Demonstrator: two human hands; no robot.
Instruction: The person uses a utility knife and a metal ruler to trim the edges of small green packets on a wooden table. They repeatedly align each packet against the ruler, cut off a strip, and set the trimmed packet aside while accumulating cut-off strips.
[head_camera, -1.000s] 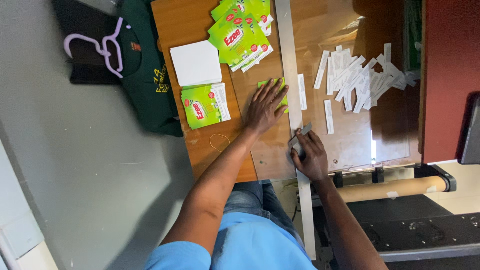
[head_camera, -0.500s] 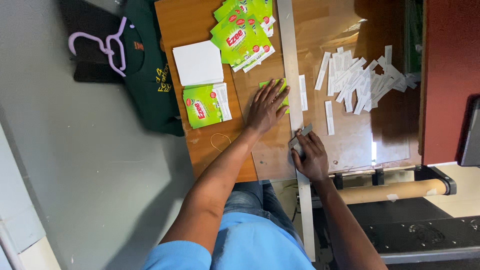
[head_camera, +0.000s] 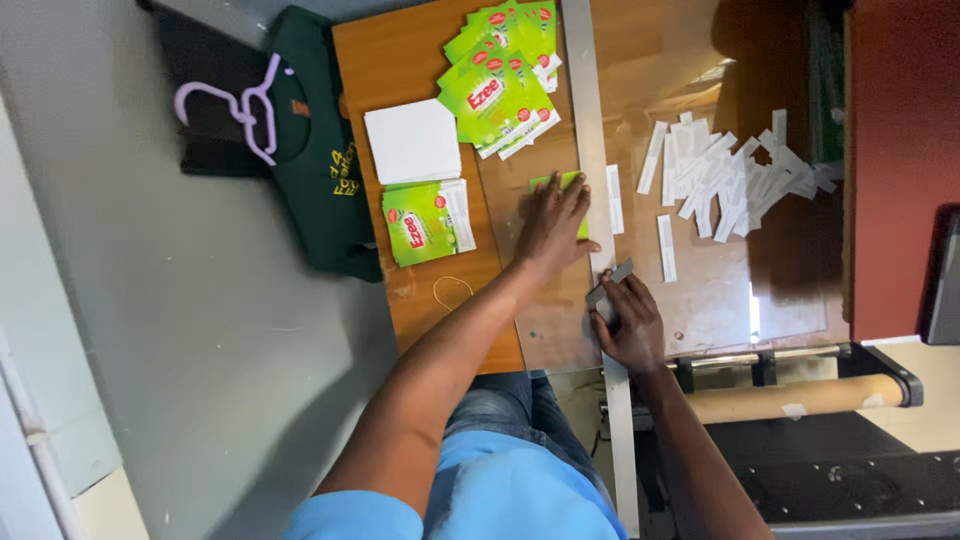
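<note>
Green packets (head_camera: 500, 75) with red spots (white edges), white card (head_camera: 412, 140), lilac hanger (head_camera: 245, 105), brown table (head_camera: 400, 50).

So the long straightedge (head_camera: 588, 120) runs right down the middle of the surface (head_camera: 400, 50). Left of it there's a fanned pile of packets (head_camera: 500, 75) at the far end, then a blank stack (head_camera: 412, 140), then 1 more packet stack (head_camera: 428, 220) nearer in, with a rubber band (head_camera: 452, 291) just before that. Right of the straightedge, loose strips (head_camera: 730, 175) lie scattered. A hanger (head_camera: 245, 110) sits on clothes (head_camera: 320, 170) off the surface's left edge.
</note>
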